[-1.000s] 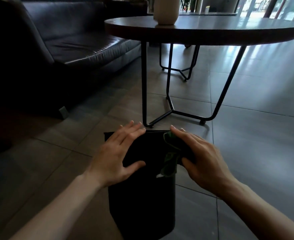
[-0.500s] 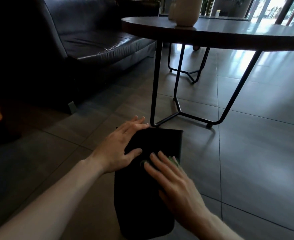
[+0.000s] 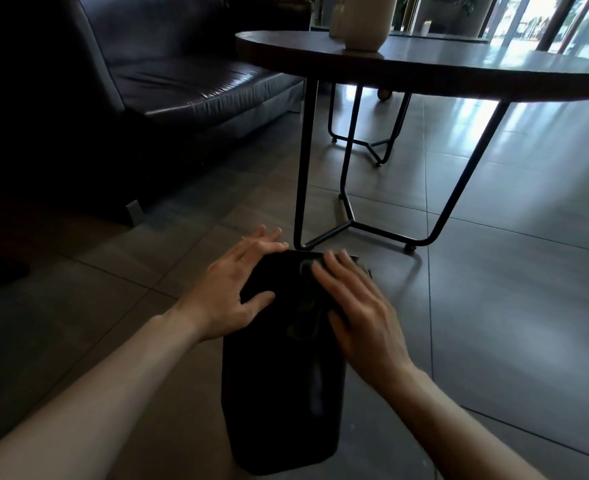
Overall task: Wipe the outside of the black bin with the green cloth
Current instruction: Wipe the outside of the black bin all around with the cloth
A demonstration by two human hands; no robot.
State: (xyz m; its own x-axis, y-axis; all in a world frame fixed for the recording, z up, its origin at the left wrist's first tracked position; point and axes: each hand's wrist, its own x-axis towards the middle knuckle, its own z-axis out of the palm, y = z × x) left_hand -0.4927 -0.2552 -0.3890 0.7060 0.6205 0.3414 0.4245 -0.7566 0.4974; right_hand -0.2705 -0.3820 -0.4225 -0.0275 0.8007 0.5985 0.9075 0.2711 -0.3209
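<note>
The black bin (image 3: 279,393) lies tilted on the tiled floor in front of me, its far end near the table leg. My left hand (image 3: 234,289) rests flat on the bin's upper left side, fingers straight and spread. My right hand (image 3: 355,306) presses the green cloth (image 3: 306,299) flat against the bin's upper right side with straight fingers. Most of the cloth is hidden under that palm; dark green folds show beside the thumb and past the fingertips.
A round dark table (image 3: 424,67) on thin black metal legs (image 3: 303,168) stands just beyond the bin, a pale vase (image 3: 365,22) on top. A black leather sofa (image 3: 164,81) fills the left. Grey floor tiles (image 3: 511,271) spread to the right.
My right hand slid the cloth from the bin's far right edge down toward me, then back up toward the far end. The left hand stayed on the bin. The view shifted leftward.
</note>
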